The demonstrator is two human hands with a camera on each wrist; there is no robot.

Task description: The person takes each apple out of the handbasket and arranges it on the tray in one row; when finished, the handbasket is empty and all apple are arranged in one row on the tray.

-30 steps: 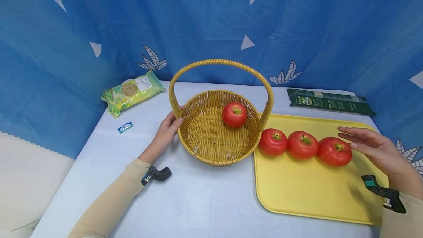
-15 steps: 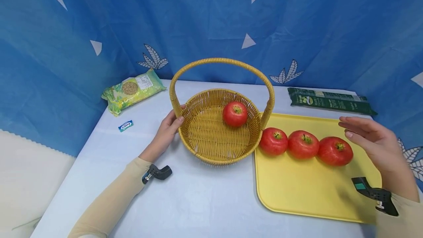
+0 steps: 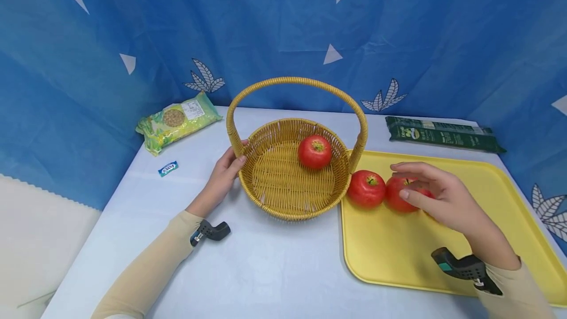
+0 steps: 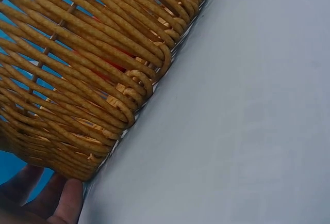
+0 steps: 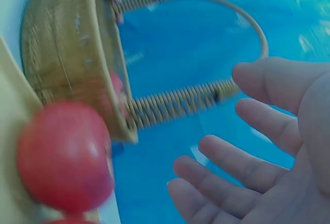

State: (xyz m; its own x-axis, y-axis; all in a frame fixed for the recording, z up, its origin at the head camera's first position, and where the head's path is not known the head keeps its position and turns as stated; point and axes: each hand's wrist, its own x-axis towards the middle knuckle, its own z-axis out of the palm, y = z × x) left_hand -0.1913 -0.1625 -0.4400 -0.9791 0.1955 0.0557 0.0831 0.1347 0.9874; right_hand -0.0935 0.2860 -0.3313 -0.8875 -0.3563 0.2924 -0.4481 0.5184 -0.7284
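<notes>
A round woven basket point(image 3: 283, 181) with a tall arched handle stands mid-table, one red apple point(image 3: 315, 152) inside it. My left hand point(image 3: 223, 175) holds the basket's left side near the handle's base, thumb at the rim. Fingertips touch the woven wall in the left wrist view. Over the yellow tray point(image 3: 398, 260) hovers my right hand point(image 3: 443, 196), fingers spread and holding nothing. Beneath and beside it, a red apple point(image 3: 366, 189) sits nearest the basket, and another apple point(image 3: 396, 195) is partly covered. The hand hides most of a third. The right wrist view shows an apple point(image 5: 64, 157) beside the basket.
A green-yellow bag of grain point(image 3: 177, 122) lies at the back left, with a small blue-white packet point(image 3: 168, 169) in front of it. A dark green package point(image 3: 443, 134) lies behind the tray. Blue curtain point(image 3: 283, 28) hangs along the table's back.
My right hand has moved left from the tray's right side to above the apples, now covering the rightmost one. My left hand and the basket have stayed in place.
</notes>
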